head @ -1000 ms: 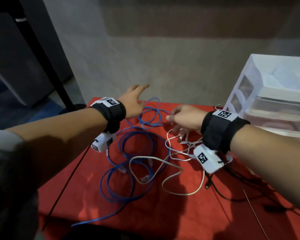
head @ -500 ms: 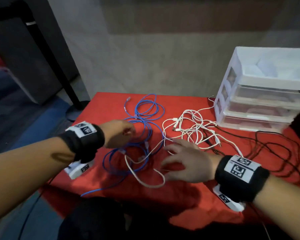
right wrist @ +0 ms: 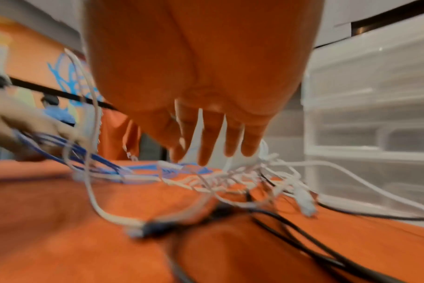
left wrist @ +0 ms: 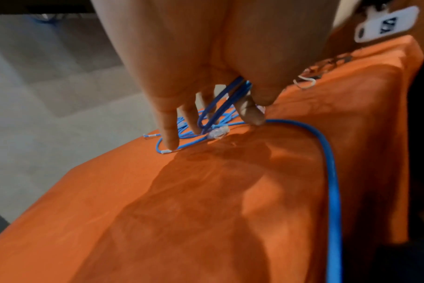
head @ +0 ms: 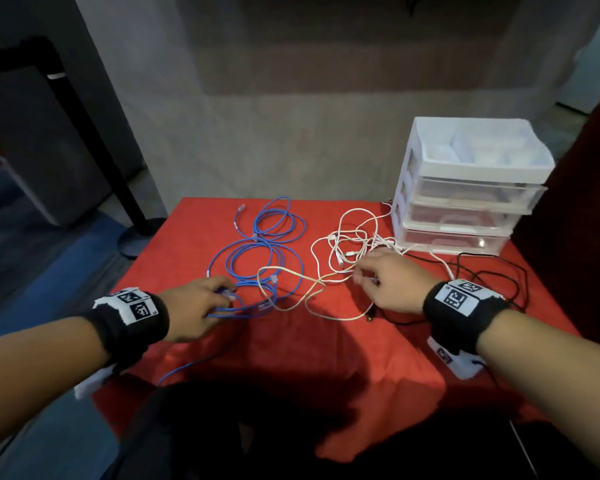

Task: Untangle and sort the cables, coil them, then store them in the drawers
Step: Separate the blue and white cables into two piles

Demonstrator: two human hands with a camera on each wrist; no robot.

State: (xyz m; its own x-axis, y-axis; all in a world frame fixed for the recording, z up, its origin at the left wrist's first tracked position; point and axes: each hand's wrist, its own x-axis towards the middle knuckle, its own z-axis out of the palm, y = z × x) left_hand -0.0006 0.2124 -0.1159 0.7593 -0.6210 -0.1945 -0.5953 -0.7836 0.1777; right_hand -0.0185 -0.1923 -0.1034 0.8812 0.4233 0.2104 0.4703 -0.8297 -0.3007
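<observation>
My left hand pinches several blue cable strands at 7 o'clock; my right hand, fingers spread, hovers over the white cable tangle at 2 o'clock. 1 white loop crosses the blue: pulling could tighten it. Drawers sit beyond.
</observation>
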